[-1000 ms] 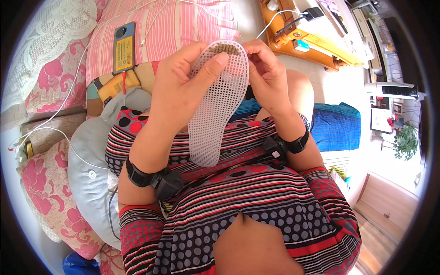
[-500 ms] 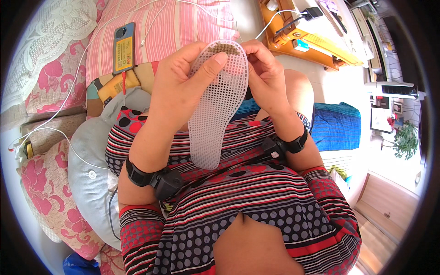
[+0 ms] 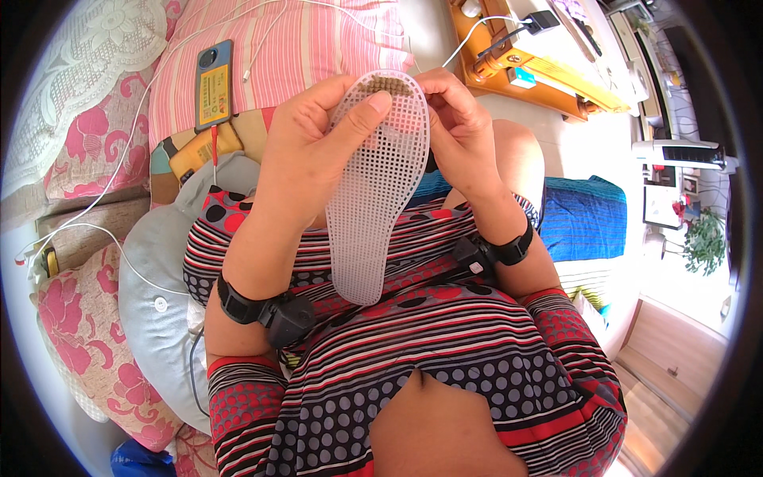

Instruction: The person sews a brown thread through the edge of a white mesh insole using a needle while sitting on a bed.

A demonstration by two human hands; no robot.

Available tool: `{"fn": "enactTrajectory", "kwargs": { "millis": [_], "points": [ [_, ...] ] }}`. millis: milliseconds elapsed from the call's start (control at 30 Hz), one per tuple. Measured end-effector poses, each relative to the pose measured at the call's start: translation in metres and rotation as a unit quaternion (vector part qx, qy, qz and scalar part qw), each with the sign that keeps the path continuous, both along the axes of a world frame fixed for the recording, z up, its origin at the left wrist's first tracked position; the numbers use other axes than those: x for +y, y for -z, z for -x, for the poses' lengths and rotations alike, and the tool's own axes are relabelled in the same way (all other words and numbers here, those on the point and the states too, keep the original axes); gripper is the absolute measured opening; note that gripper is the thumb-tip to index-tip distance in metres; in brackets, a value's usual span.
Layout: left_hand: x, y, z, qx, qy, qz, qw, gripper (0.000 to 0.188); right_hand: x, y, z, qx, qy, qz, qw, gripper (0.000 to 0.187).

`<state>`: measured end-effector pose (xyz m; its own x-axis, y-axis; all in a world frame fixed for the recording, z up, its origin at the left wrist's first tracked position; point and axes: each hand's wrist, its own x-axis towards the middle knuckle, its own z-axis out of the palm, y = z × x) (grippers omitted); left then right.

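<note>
The left hand's grip (image 3: 306, 151) clasps the mesh insole (image 3: 369, 199) above the lap (image 3: 425, 246) while the right hand (image 3: 461, 119), its hold unclear, seemingly works near the brown patch (image 3: 387, 85), next needing steady support.

Orange-brown wooden table (image 3: 556, 86). Just below the table, pale floor (image 3: 584, 147) washed in bright light. Left of the table, pink striped fabric (image 3: 318, 48); farther left, floral upholstery (image 3: 87, 306) and white lace (image 3: 103, 36). Below and right of the table, leafy plant (image 3: 705, 245) and pale wooden panel (image 3: 675, 358).
</note>
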<state>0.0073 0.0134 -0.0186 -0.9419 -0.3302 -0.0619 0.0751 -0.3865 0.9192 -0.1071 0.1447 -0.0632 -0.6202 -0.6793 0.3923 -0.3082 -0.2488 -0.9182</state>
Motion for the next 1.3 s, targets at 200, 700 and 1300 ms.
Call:
{"fn": "enactTrajectory", "kwargs": {
  "millis": [200,700,1300],
  "points": [
    [0.000,0.000,0.000,-0.003,0.008,-0.028,1.000,0.018,0.000,0.000,0.001,0.031,0.019,-0.004,0.999,0.013],
    [-0.002,0.001,-0.001,-0.003,0.014,-0.042,0.999,0.018,-0.001,-0.002,-0.002,-0.015,-0.005,0.008,1.000,0.013],
    [-0.002,0.005,0.002,0.011,0.048,-0.109,0.993,0.019,0.003,-0.022,0.001,0.235,0.085,-0.021,0.968,0.017]
  ]
}}
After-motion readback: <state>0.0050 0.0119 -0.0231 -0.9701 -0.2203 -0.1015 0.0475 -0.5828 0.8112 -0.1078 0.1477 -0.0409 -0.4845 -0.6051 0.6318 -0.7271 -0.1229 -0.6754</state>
